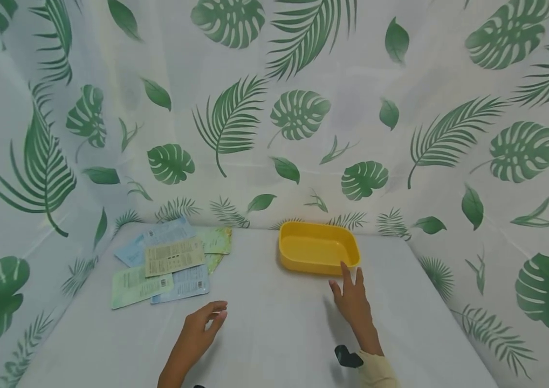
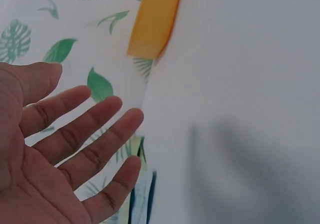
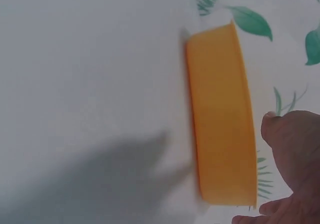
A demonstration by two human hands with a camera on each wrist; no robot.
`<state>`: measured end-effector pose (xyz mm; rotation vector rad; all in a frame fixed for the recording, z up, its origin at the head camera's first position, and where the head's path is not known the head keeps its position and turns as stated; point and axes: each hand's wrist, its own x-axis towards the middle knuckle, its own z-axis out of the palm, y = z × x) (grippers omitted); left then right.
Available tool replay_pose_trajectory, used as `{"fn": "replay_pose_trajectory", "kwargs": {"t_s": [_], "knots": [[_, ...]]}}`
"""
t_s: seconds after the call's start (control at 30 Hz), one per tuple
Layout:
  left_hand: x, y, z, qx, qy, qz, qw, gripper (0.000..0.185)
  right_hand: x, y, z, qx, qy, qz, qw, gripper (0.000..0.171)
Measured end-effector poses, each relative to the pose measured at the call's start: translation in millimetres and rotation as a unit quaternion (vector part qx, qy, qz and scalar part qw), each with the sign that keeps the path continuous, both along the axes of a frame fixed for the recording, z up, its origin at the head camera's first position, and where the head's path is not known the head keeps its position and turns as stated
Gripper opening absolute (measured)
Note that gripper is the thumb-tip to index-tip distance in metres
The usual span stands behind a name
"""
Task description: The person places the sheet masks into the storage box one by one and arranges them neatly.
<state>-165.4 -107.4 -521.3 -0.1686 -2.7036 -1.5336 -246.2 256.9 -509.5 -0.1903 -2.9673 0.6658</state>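
A yellow plastic basin (image 1: 318,265) sits at the back of the white table, right of the middle; its inside shows no contents. My right hand (image 1: 354,302) hovers at its near right corner with fingers spread, holding nothing; whether a fingertip touches the rim I cannot tell. In the right wrist view the basin (image 3: 222,119) shows its side wall beside the thumb. My left hand (image 1: 199,334) is held over the front of the table, fingers relaxed and holding nothing. Beyond it lies a loose pile of flat printed sachets (image 1: 175,257) in blue, green and beige, overlapping one another.
White sheeting with green leaf prints (image 1: 299,113) stands behind the table and on both sides. The white tabletop (image 1: 255,285) stretches between the sachets and the basin. A dark strap piece (image 1: 348,357) sits at my right wrist.
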Motion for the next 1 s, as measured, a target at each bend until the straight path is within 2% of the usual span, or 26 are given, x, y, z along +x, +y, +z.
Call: {"fn": "replay_pose_trajectory", "kwargs": {"t_s": [0.13, 0.23, 0.37, 0.5, 0.67, 0.8, 1.0], "knots": [[7.7, -11.0, -4.6, 0.033, -0.014, 0.024, 0.9991, 0.028, -25.3, 10.3, 1.7, -0.015, 0.028, -0.003, 1.0, 0.055], [13.3, -19.2, -7.1, 0.044, -0.026, 0.04, 0.9979, 0.025, -37.9, 14.9, -1.2, -0.024, 0.045, -0.003, 0.999, 0.047], [17.6, -28.8, -8.8, 0.041, -0.03, 0.058, 0.997, 0.023, -47.7, 16.1, -7.1, -0.056, 0.066, -0.013, 0.996, 0.04], [17.1, -34.3, -9.2, 0.037, -0.026, 0.064, 0.9969, 0.024, -53.5, 11.8, -10.7, -0.091, 0.101, -0.032, 0.99, 0.035], [15.7, -39.2, -9.1, 0.028, -0.033, 0.066, 0.9969, 0.025, -45.3, -0.1, -18.2, -0.132, 0.122, -0.051, 0.982, 0.03], [13.5, -42.2, -11.1, 0.025, -0.022, 0.063, 0.9975, 0.026, -34.5, -15.4, -19.8, -0.154, 0.136, -0.05, 0.977, 0.028], [12.7, -41.7, -14.6, 0.017, -0.022, 0.056, 0.998, 0.026, -19.5, -38.0, -21.3, -0.146, 0.205, -0.031, 0.967, 0.027]]}}
